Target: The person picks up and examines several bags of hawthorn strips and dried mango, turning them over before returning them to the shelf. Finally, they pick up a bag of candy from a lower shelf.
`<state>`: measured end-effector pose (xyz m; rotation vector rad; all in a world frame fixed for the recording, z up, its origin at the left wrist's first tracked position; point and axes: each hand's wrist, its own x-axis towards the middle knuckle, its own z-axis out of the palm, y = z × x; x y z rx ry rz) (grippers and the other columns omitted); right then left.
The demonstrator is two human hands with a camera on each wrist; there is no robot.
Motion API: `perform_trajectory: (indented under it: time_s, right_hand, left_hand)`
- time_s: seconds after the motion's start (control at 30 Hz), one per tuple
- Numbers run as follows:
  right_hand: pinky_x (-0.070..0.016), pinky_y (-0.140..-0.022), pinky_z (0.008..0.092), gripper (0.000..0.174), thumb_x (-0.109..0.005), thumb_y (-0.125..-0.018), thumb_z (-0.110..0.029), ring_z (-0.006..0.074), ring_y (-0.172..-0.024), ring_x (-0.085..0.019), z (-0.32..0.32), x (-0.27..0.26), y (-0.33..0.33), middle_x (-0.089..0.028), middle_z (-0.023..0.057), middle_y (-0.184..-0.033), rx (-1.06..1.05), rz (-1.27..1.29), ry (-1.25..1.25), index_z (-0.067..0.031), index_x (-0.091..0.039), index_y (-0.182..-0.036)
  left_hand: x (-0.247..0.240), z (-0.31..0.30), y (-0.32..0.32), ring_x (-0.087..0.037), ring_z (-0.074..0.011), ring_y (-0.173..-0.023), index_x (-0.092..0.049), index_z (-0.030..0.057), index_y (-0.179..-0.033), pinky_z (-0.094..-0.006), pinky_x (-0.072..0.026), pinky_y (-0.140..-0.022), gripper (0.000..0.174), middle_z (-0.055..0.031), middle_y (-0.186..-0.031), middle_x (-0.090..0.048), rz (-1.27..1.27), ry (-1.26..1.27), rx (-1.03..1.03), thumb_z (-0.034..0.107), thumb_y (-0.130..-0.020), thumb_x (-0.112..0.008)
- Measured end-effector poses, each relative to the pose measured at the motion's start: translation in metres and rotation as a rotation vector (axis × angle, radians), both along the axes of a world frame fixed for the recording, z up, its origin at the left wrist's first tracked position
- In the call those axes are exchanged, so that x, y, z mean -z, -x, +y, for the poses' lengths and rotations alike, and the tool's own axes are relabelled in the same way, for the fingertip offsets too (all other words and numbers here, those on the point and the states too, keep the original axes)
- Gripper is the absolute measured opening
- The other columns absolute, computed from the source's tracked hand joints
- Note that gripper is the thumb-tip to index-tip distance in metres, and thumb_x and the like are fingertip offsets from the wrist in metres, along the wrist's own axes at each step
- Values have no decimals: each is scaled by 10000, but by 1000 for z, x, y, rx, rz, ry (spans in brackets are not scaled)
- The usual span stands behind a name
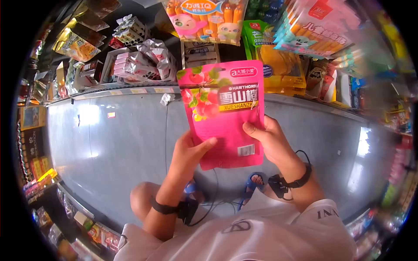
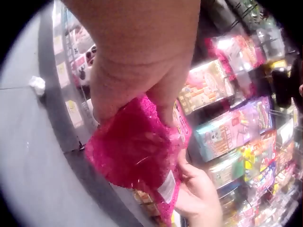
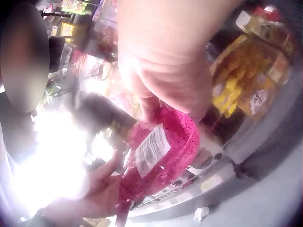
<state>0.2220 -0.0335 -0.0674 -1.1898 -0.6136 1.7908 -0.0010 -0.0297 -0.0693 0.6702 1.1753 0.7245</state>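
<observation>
A pink hawthorn snack pouch [image 1: 222,130] is held upright between both hands in the head view, its printed front facing up at the camera. The left hand [image 1: 190,152] grips its lower left edge, thumb on the front. On the right edge the right hand [image 1: 271,138] pinches it, thumb above the barcode label. The left wrist view shows the pouch [image 2: 132,146] bent below the left hand [image 2: 137,80], with the right hand [image 2: 196,194] at its other side. In the right wrist view the barcode label [image 3: 153,149] lies beside the right hand [image 3: 163,80]; fingers behind the pouch are hidden.
Shelves of packaged snacks run along the far side, with sausage packs [image 1: 207,21], a green and yellow dried mango bag [image 1: 278,65] and boxes of bars [image 1: 135,65]. A crumpled white scrap [image 1: 166,99] lies at the shelf edge. Grey floor [image 1: 126,139] stretches below.
</observation>
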Motion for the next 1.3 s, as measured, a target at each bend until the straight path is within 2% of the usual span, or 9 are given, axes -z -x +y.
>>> perform_trajectory:
  time_s: [0.67,0.77,0.8,0.93,0.97,1.03,1.07,1.2,1.3]
  right_hand:
    - [-485,-886,288,317,-631,-943,-181,129,-989,-611,4,1,-7,-653,75,-1124,125,97,89,8,-580,-1193]
    - [-493,-841,278,295,-648,-933,-187,115,-945,-614,0,0,-8,-674,69,-1063,67,-179,-28,21,-607,-1138]
    - [-509,-763,269,304,-670,-918,-204,107,-869,-621,0,-3,-6,-686,71,-1000,67,-293,-85,35,-620,-1099]
    - [-534,-701,277,349,-679,-911,-228,113,-798,-640,-10,-13,9,-679,104,-1007,66,-492,-253,25,-606,-1140]
    - [-540,-768,314,376,-690,-897,-220,164,-868,-663,-14,-21,14,-666,137,-1072,6,-367,-248,28,-592,-1163]
    - [-525,-821,347,377,-696,-870,-170,267,-951,-639,-20,-14,20,-652,156,-1105,-146,-638,-625,32,-595,-1172]
    - [-515,-847,363,362,-699,-853,-135,325,-997,-617,-23,-14,23,-647,163,-1115,-203,-775,-785,31,-610,-1161]
    - [-494,-873,386,155,-683,-844,-74,314,-1017,-604,-15,-16,16,-646,150,-1124,-54,-913,-800,13,-695,-972]
    - [-476,-893,353,294,-655,-896,-127,263,-1040,-602,1,-3,-2,-647,122,-1127,241,-1013,-664,21,-614,-1147]
  left_hand:
    - [-6,17,-20,-626,-124,-939,-560,-40,-1174,-267,-512,-834,377,-103,-1068,-655,-18,54,-21,117,-869,-717]
    - [-1,13,-19,-562,-165,-1106,-508,-14,-1240,-291,-501,-905,449,-167,-1287,-542,339,-367,-78,100,-862,-721]
    - [2,13,-10,-493,-193,-1195,-441,9,-1332,-336,-467,-974,564,-155,-1370,-456,585,-483,50,111,-855,-725]
    - [2,2,-18,-481,-195,-1205,-369,24,-1400,-350,-427,-995,723,-116,-1321,-477,-35,-272,256,133,-809,-771]
    - [1,-2,-19,-484,-189,-1198,-385,22,-1388,-345,-431,-988,714,-110,-1320,-480,-124,-236,232,145,-805,-777]
    - [-2,-5,-20,-490,-176,-1186,-416,16,-1364,-336,-437,-973,697,-98,-1318,-486,-304,-172,185,170,-796,-790]
    - [-7,-1,-17,-527,-161,-1130,-454,9,-1331,-329,-460,-940,620,-75,-1252,-535,-233,-145,241,234,-839,-757]
    - [-6,-4,-18,-601,-162,-1019,-489,0,-1293,-318,-500,-871,472,-72,-1140,-612,-242,194,50,305,-953,-609]
    - [-31,0,-21,-609,-180,-1041,-505,4,-1287,-328,-503,-879,436,-95,-1172,-615,-249,261,-95,275,-959,-599]
